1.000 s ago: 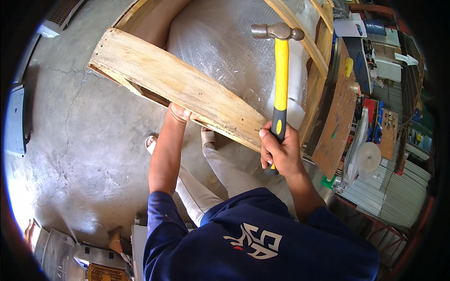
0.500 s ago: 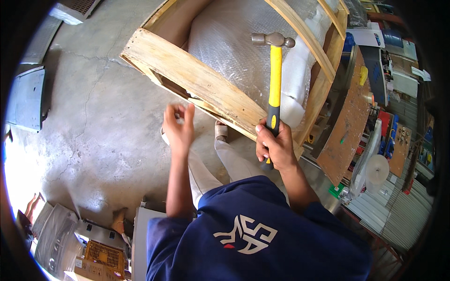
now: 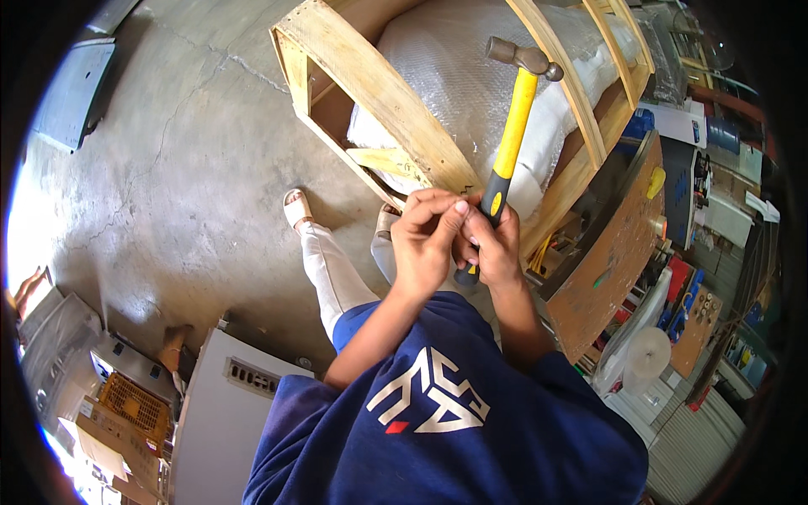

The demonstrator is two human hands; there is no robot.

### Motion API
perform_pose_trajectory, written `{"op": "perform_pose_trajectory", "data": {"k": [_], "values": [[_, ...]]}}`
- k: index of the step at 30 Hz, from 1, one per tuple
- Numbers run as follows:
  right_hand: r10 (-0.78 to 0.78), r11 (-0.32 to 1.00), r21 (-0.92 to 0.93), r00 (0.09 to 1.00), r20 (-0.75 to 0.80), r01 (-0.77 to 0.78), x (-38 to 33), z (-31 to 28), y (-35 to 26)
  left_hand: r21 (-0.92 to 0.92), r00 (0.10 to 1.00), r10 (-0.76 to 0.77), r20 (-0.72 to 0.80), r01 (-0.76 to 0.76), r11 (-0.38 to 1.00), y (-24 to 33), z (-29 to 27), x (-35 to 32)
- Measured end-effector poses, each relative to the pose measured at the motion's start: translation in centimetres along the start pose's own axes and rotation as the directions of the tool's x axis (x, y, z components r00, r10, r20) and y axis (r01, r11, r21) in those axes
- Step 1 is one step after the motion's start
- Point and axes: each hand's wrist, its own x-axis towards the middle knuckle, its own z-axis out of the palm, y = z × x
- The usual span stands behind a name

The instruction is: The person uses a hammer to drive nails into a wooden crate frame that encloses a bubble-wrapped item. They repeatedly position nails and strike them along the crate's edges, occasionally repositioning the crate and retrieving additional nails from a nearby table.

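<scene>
My right hand [image 3: 497, 246] is wrapped round the dark grip of a ball-peen hammer [image 3: 514, 126]. The hammer points up and away from me, with its steel head over the load in the wooden crate. Beside it, my left hand [image 3: 422, 244] has thumb and fingers pinched together and touching the right fingertips. Anything between those fingertips is too small to make out. Just beyond both hands runs the near board of the crate [image 3: 383, 97], which holds a bulky load in bubble wrap [image 3: 442, 63].
To the right stands a brown workbench [image 3: 602, 282] among tools and a roll of clear film [image 3: 646, 353]. A grey cabinet [image 3: 223, 417] is at the lower left, near an orange plastic crate [image 3: 135, 404] and cardboard boxes [image 3: 109, 442]. Cracked concrete floor [image 3: 194, 168] extends on the left.
My left hand has moved right to meet my right hand, its fingers now pinched against the right fingertips. The hammer stays in my right hand and tilts more to the right. The view has shifted.
</scene>
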Motion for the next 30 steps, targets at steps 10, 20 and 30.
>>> {"op": "perform_pose_trajectory", "data": {"k": [10,20,30], "values": [[0.069,0.997,-0.021,0.997,-0.026,-0.069,-2.1,-2.9,-0.3,0.816,0.762,0.595,0.256,-0.500,0.290,1.5,-4.0,9.5],[0.056,0.998,0.016,0.998,-0.010,-0.056,-4.6,-5.8,0.7,0.837,0.720,0.625,0.301,-0.514,0.189,-0.3,-4.5,9.4],[0.129,0.971,-0.185,0.984,-0.125,-0.151,-5.9,-6.5,0.7,0.838,0.638,0.688,0.345,-0.540,0.080,-0.9,-4.4,9.5]]}}
